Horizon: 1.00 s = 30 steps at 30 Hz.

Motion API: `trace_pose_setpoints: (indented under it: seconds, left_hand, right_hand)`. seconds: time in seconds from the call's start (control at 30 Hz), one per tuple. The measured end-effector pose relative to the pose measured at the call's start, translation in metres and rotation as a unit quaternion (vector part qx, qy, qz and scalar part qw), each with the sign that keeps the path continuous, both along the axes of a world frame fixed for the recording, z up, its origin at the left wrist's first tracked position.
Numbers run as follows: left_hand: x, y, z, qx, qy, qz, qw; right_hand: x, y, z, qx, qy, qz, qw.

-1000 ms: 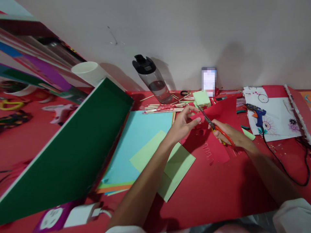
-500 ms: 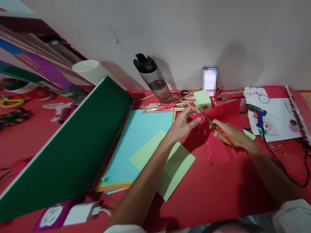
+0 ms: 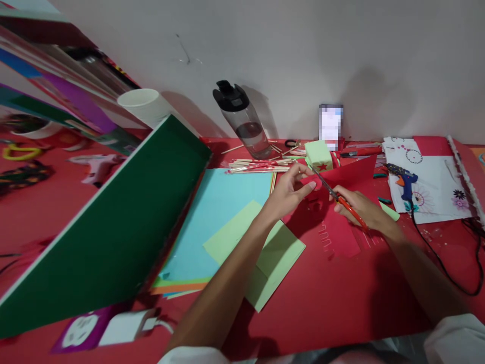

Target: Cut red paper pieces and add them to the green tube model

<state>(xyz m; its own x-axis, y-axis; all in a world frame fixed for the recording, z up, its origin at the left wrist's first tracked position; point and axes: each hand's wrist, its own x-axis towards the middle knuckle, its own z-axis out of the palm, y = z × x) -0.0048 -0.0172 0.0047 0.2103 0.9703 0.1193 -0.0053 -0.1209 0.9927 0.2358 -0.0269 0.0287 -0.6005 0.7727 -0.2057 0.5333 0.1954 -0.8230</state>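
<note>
Between the thumb and fingers of my left hand [image 3: 290, 193] is a small piece of red paper [image 3: 317, 185]. My right hand [image 3: 356, 206] is wrapped round the orange handles of a pair of scissors [image 3: 350, 208], whose blades point up and left to the edge of the red piece. Beneath both hands lies a larger red paper sheet [image 3: 343, 240] with cut-outs in it. A light green paper box with a red star [image 3: 320, 155] stands just beyond my left fingertips. Folded light green paper [image 3: 282, 263] rests under my left forearm.
A green board [image 3: 113, 232] leans on the left beside blue paper sheets [image 3: 231, 202]. A water bottle [image 3: 246, 126], wooden sticks [image 3: 257, 166] and a phone [image 3: 331, 126] line the wall. To the right lies a blue glue gun [image 3: 406, 184] with a trailing cord.
The view has shifted slightly, so most things sit a little further right. Both hands keep their holds, with the scissors still at the small red piece.
</note>
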Motion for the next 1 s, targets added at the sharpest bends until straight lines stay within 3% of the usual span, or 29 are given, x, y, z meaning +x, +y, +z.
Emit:
trace_pose_setpoints:
  seconds: [0.47, 1.0]
  left_hand:
    - [0.0017, 0.0008, -0.0005, 0.01, -0.009, 0.035, 0.999]
    - [0.0016, 0.0002, -0.0022, -0.009, -0.051, -0.005, 0.999]
  right_hand:
    - [0.0018, -0.0003, -0.0007, -0.006, 0.026, -0.008, 1.0]
    - [0.0084, 0.0042, 0.0024, -0.004, -0.002, 0.02, 1.0]
